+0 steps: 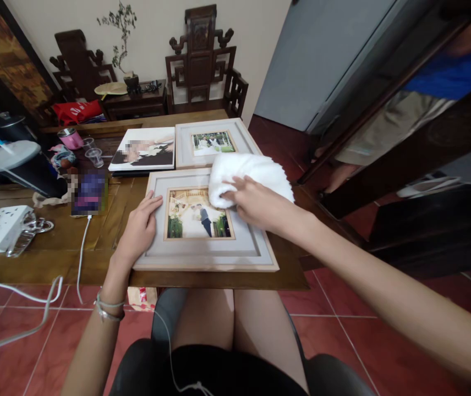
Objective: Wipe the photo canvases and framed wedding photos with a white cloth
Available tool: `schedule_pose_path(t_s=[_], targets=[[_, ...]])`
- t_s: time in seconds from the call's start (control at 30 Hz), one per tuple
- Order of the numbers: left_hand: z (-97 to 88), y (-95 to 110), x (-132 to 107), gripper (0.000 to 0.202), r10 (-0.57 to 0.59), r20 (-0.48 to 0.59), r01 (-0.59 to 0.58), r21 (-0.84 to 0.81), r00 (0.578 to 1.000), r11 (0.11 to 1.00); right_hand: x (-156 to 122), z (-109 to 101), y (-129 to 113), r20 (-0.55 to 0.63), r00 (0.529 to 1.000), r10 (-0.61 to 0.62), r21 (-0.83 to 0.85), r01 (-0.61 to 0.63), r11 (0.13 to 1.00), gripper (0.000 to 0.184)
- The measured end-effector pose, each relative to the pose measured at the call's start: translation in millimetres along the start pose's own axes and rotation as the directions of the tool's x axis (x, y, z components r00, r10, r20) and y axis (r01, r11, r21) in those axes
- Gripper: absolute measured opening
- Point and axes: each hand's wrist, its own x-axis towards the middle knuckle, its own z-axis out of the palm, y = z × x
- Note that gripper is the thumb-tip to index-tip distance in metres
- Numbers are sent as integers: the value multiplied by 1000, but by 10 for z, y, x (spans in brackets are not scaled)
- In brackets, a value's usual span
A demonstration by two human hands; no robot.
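A light wood picture frame [202, 259] lies flat at the table's front edge, its wide pale mat around a wedding photo [181, 215]. My left hand [138, 226] rests on its left side with the fingers stretched out. A fluffy white cloth [264, 168] covers the frame's upper right corner, and the fingers of my right hand [256, 202] grip its folded edge, partly hidden in it. Just behind lies a second picture frame [213, 125] with a couple's photo, overlapped at the front by the cloth. Left of that is a photo panel or album [148, 133].
On the wooden table [122, 263] at left stand a lidded cup with a straw [25, 170], a pink tin [69, 139], small clear cups [94, 156] and a white power strip [6, 228]. A white cable [81, 253] hangs over the edge. Someone in a blue shirt [445, 74] stands at right.
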Motion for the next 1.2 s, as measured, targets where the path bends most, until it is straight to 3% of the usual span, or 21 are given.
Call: schedule_pose_path(t_s=[0.2,0.27,0.37,0.43,0.53,0.67,0.77,0.87,0.97,1.1,1.2], targets=[[1,-6,-9,42,12,-14,-12,11,1000,1000,-670,-491,-382,160,979,-128,313,73,947,56],[3,-9,-12,43,12,-10,-12,11,1000,1000,-723,-648,-363,157,983,-91,351,31,936,58],[0,-6,-13,43,-1,9,1,10,1000,1000,-582,-766,-199,65,997,46,271,-62,961,59],[-3,-1,-12,42,-7,14,7,6,1000,1000,-404,-723,-58,-35,993,109,175,-101,979,59],[-6,8,-10,42,-8,9,8,2,1000,1000,-131,-474,102,-130,987,95,40,-90,995,59],[-8,21,-9,41,-13,3,13,-9,1000,1000,116,-32,112,-99,995,8,-110,-19,994,51],[-21,33,-7,40,-15,1,15,-15,1000,1000,155,132,8,-97,995,-24,-171,7,985,41],[-32,36,-5,40,-11,5,11,4,1000,1000,27,68,-140,-47,996,-76,-68,73,995,44],[-28,25,-6,40,-13,5,13,17,1000,1000,-242,-169,-351,31,992,-126,145,121,982,46],[-15,11,-14,41,-10,4,10,12,1000,1000,-574,-532,-654,134,975,-176,384,113,916,47],[-18,13,-17,42,-9,8,8,11,1000,1000,-627,-604,-773,177,966,-190,450,93,888,47]])
